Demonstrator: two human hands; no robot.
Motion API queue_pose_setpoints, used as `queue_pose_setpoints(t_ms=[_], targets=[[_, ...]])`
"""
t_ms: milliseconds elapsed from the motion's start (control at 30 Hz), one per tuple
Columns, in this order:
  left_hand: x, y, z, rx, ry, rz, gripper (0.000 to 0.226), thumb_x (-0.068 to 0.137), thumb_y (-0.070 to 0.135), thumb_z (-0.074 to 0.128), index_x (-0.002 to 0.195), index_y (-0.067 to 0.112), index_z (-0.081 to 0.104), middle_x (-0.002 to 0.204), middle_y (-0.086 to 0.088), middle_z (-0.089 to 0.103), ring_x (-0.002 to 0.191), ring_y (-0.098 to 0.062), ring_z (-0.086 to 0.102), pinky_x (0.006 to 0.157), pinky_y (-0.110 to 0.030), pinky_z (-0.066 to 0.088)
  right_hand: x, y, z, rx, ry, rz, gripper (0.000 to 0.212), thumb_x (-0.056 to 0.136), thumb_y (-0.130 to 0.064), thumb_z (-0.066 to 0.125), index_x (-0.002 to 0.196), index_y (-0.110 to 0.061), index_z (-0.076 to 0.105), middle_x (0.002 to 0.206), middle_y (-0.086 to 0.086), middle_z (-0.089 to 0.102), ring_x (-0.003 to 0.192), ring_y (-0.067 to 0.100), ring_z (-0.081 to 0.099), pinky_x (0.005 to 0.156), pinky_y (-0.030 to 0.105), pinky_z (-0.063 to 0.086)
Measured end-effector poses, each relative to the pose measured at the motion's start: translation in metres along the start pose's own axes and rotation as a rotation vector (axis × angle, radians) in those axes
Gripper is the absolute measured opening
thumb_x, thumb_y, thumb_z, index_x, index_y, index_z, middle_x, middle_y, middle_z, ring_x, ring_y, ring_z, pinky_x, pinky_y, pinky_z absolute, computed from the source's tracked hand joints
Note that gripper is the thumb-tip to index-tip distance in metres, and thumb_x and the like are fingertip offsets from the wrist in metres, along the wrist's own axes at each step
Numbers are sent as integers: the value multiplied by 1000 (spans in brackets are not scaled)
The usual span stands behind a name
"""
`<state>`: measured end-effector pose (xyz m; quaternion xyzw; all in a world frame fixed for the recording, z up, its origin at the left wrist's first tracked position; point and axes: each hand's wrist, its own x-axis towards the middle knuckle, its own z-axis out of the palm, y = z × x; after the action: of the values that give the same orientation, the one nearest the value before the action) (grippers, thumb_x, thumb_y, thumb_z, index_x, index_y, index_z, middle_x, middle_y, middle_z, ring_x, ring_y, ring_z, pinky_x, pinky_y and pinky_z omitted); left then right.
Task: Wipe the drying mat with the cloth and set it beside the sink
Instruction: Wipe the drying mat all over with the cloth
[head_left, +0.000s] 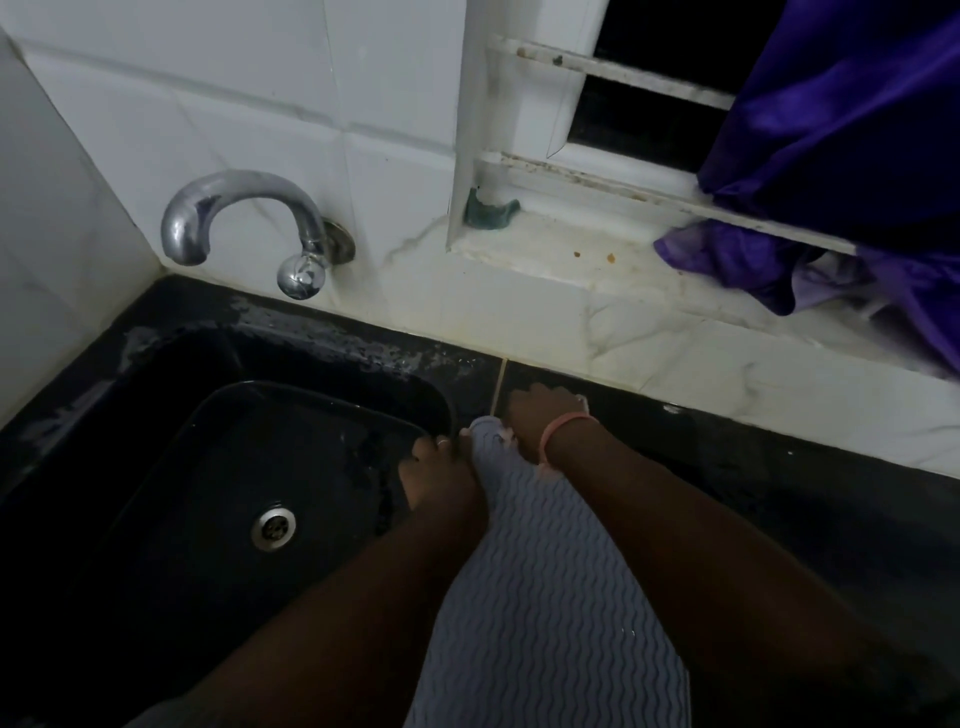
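I'm gripping the mat (545, 613) with my left hand (441, 480) beside the sink (171, 364) — my right hand (540, 421) is clutching the cloth (582, 400) — best wiping flat, slowly.

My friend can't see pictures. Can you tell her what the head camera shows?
Two hands, left and right, hold the far end of a grey wavy drying mat on a black counter, beside a dark sink. Behind are a chrome tap, white tiles and a purple curtain.
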<state>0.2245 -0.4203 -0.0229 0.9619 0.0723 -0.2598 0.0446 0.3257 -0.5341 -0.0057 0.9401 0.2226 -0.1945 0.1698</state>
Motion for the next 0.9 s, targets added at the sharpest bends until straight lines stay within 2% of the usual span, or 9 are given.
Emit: queue_pose_setpoints(t_ms=[167,267,333,433,567,633,767,833,900], targets=[[3,3,5,71,19,-5,100,90,52,65,162,15,7,156,-16,31,138,-37,34,107,-49,39,-12,21,-17,-64,358,176,32,97,-29,58,126,-16,64,131,10,54,123,34,48,101,52,39],[3,1,8,28,55,-2,96,90,51,65,161,16,11,157,-16,29,140,-38,32,109,-50,36,-24,25,-11,390,362,318,41,92,-26,63,129,-12,56,129,11,53,117,33,52,96,45,47],[-1,0,11,-83,150,17,81,93,46,62,158,19,23,155,-14,33,139,-37,34,109,-50,36,-31,26,-5,801,354,398,32,99,-21,55,125,-4,60,127,18,60,104,30,61,85,25,50],[-4,9,15,-637,321,-55,41,100,32,52,138,16,55,135,-14,57,121,-33,54,99,-46,50,-41,14,17,1590,237,546,39,107,-18,41,135,4,57,140,24,58,123,34,59,91,26,44],[-8,34,4,-1756,-177,-303,45,96,49,57,114,10,73,105,-13,76,97,-30,73,93,-44,59,-61,-19,52,2459,144,660,39,103,-26,42,106,0,71,126,25,68,99,32,69,79,35,54],[-21,37,3,-1833,-186,-193,27,98,32,61,109,12,76,98,-12,78,92,-31,76,87,-45,62,-67,-31,53,2326,143,617,34,102,-21,46,96,0,72,110,28,73,83,31,72,65,32,56],[-18,32,15,-1828,24,-143,26,92,-3,62,98,16,78,92,-12,79,89,-31,76,84,-52,62,-69,-25,56,1853,369,522,25,100,-9,48,112,-17,68,116,15,71,103,27,67,78,31,53],[-16,32,15,-1757,98,-125,20,90,-1,67,97,13,80,90,-10,79,86,-29,77,84,-54,62,-70,-25,56,1767,273,416,21,103,-29,52,112,-18,67,121,9,70,106,21,66,92,37,53],[-20,34,15,-1686,136,-64,17,92,2,66,99,10,81,89,-9,79,86,-27,77,83,-52,62,-68,-25,58,1686,142,369,66,87,-67,64,132,-18,60,130,4,66,117,22,64,105,45,49]])
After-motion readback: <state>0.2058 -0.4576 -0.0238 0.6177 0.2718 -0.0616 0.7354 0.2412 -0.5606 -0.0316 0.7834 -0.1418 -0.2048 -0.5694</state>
